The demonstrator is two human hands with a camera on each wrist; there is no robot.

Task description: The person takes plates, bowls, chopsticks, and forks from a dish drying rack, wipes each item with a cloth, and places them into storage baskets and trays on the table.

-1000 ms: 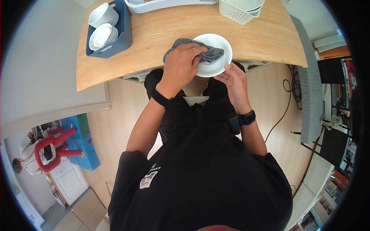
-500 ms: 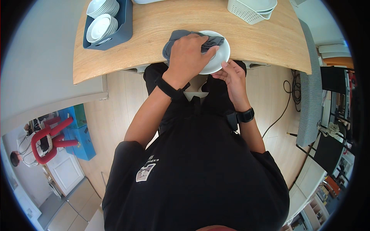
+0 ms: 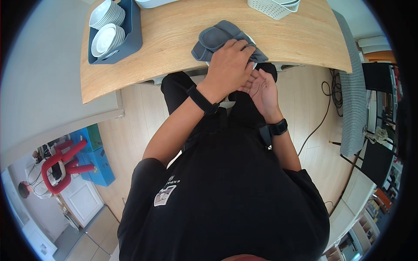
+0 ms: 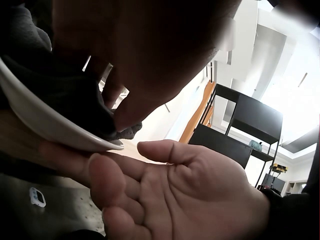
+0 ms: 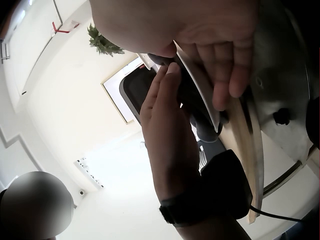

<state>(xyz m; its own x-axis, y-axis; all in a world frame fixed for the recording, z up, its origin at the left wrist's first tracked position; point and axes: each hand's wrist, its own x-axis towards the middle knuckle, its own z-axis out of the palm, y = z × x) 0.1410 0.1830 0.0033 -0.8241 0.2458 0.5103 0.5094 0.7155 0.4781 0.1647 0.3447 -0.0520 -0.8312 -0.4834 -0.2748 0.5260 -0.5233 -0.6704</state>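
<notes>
Grey cloth covers most of a white plate at the table's near edge. My left hand lies palm down over it and grips the cloth, with bent fingers near the rim. My right hand is palm up below the near right side, its fingers loosely bent. In the left wrist view, the right fingertips are beneath the plate, and the left thumb and fingers pinch the cloth at its edge. In the right wrist view, the plate stands tilted between both hands.
A blue-grey bin with stacked white bowls stands on the table's left side. At the back are a white perforated basket with dishes and part of a white tray. A cable lies on the floor at right.
The cloth has spread over most of the plate, and my left hand has moved right across it. My right hand has gone from holding the rim to palm up with loosened fingers.
</notes>
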